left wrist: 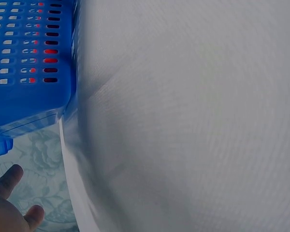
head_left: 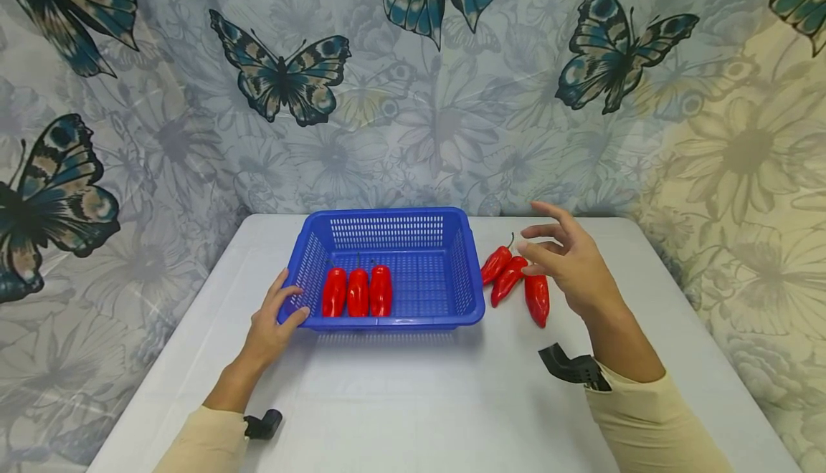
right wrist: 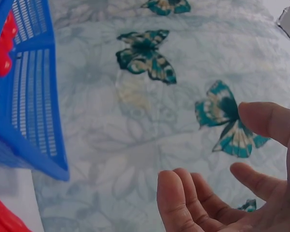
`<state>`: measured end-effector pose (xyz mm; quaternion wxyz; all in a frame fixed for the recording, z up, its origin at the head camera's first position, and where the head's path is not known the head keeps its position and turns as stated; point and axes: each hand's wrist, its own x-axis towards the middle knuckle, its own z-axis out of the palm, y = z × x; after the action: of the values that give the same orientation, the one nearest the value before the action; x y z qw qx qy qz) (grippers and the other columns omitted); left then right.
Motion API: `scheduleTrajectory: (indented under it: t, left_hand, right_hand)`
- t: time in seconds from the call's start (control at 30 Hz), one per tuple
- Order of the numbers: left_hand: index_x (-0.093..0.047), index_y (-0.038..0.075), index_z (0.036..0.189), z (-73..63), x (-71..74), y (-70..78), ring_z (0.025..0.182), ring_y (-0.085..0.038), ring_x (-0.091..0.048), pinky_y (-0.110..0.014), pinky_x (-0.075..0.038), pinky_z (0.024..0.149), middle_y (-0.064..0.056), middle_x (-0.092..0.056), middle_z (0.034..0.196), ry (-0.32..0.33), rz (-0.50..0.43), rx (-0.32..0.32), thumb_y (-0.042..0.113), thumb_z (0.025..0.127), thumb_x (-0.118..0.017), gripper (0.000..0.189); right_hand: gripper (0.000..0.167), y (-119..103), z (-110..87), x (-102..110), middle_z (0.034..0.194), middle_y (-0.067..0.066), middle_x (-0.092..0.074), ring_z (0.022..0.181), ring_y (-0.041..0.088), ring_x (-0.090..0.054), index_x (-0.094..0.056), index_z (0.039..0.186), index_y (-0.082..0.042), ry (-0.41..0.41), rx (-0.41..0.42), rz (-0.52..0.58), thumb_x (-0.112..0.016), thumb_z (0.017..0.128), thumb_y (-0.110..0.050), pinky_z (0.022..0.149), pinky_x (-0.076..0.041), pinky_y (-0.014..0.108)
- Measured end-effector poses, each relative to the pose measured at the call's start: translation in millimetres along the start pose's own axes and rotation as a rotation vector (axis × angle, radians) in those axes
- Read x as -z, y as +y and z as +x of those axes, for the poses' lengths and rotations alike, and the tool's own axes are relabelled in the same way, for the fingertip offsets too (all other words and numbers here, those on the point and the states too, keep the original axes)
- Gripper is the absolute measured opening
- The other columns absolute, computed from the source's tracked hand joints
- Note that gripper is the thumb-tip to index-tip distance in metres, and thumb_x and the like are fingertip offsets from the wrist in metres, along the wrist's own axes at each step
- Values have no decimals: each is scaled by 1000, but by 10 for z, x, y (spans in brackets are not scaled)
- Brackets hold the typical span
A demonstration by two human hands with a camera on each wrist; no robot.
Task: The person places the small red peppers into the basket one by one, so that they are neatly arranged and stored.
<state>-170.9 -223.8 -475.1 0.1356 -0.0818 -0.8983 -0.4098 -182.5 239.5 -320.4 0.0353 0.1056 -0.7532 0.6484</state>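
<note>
A blue plastic basket [head_left: 413,323] with slotted walls stands on the white table. Three glossy red peppers [head_left: 358,292] lie side by side in its front left part, stems toward the back. My left hand [head_left: 269,326] is at the basket's front left corner, thumb and fingers spread; in the left wrist view, those fingers [left wrist: 8,181] appear just off the rim. To the right of the basket, three more red peppers [head_left: 508,281] lie on the table. Above them hovers my right hand [head_left: 571,261], its fingers loosely bent and holding nothing. It partly covers the rightmost pepper [head_left: 537,301].
The white table [head_left: 400,401] extends in front of the basket and to both sides. Behind it hangs a cloth with butterflies [head_left: 284,75] and pale flowers. Black wrist mounts [head_left: 574,367] stick out from the beige sleeves.
</note>
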Motion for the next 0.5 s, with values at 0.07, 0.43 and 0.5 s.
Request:
scheduleTrajectory:
  t: [0.07, 0.43, 0.5]
  left_hand:
    - [-55, 7, 123, 4, 1, -2, 136, -45, -27, -65, -28, 100, -7, -22, 157, 0, 1, -2, 21, 92, -61, 35]
    - [-55, 7, 123, -4, 4, 5, 137, -45, -26, -66, -28, 100, -7, -21, 158, -8, 5, 8, 21, 92, -62, 35]
    - [-55, 7, 123, -6, 9, 14, 137, -46, -26, -66, -28, 100, -8, -20, 158, -13, 8, 14, 22, 93, -61, 35]
  right_hand:
    - [68, 38, 2, 38, 125, 25, -44, 96, 23, -61, -30, 150, -15, 14, -1, -11, -65, 92, -13, 71, -57, 32]
    - [66, 282, 59, 272, 122, 19, -45, 95, 19, -60, -30, 151, -18, 35, 31, -77, -64, 93, -12, 69, -57, 30]
    - [66, 333, 69, 320, 122, 18, -45, 96, 18, -60, -31, 151, -18, 32, 36, -79, -63, 93, -12, 68, -57, 31]
